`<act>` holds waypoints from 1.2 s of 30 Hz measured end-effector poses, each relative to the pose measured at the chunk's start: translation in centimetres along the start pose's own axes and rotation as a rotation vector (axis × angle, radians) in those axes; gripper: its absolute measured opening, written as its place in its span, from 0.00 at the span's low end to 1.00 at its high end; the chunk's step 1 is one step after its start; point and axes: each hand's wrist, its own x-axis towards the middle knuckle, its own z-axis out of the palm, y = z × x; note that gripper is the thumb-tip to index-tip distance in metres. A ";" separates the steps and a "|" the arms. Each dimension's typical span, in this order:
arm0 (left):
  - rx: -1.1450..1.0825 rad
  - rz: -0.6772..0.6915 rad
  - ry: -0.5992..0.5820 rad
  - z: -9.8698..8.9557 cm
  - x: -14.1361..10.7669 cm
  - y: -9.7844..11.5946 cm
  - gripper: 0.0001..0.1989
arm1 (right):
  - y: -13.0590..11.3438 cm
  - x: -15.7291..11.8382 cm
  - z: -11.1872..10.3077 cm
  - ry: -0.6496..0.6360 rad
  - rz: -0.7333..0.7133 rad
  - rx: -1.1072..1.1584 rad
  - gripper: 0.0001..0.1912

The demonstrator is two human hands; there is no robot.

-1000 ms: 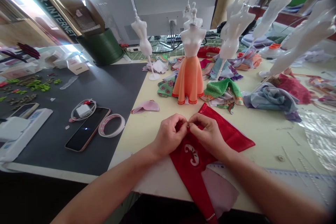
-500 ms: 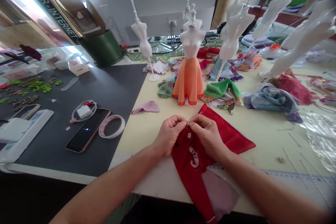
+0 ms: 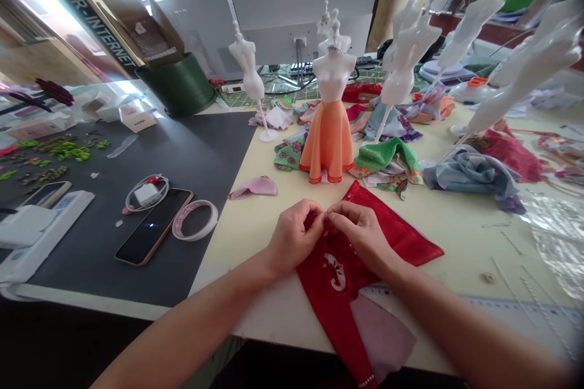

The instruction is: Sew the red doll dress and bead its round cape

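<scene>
Red cloth (image 3: 406,237) lies on the cream table (image 3: 460,243), its tail over the front edge, both the left hand (image 3: 292,237) and right hand (image 3: 360,237) apparently pinching a narrow fold, the small white tag no longer showing, pale tabletop open to their left.

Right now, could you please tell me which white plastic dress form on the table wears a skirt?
The central white dress form wears a flared orange skirt with a red hem; the others in view stand bare.
</scene>
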 end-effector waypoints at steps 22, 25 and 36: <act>-0.307 -0.194 -0.005 0.8 -0.3 0.7 0.04 | 0.0 -0.4 1.0 0.101 0.179 0.412 0.07; -0.378 -0.249 -0.002 0.8 -0.2 0.9 0.05 | 0.2 -0.3 1.0 0.106 0.178 0.460 0.07; -0.169 -0.089 -0.020 0.1 0.1 0.2 0.05 | -0.1 -0.2 0.2 0.009 0.146 0.354 0.06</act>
